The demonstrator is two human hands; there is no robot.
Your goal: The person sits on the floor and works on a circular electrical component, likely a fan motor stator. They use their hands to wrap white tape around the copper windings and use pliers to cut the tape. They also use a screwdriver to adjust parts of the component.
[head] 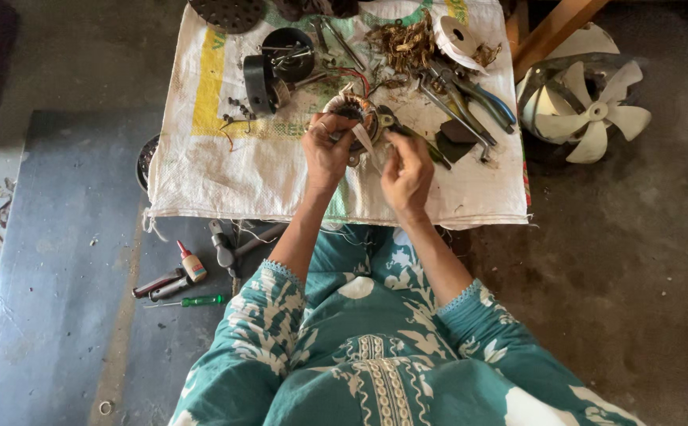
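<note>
the left hand [326, 150] grips the motor coil [354, 112] while the right hand [407, 172] pinches a white strip [365, 139] between them, which could tear or slip if tugged.

Loose tools and parts around the work
Pliers [470, 99] lie on the white sack [226, 170]; a fan blade [588, 110] sits right, a green screwdriver [198, 300] and glue bottle [192, 264] lower left.
</note>
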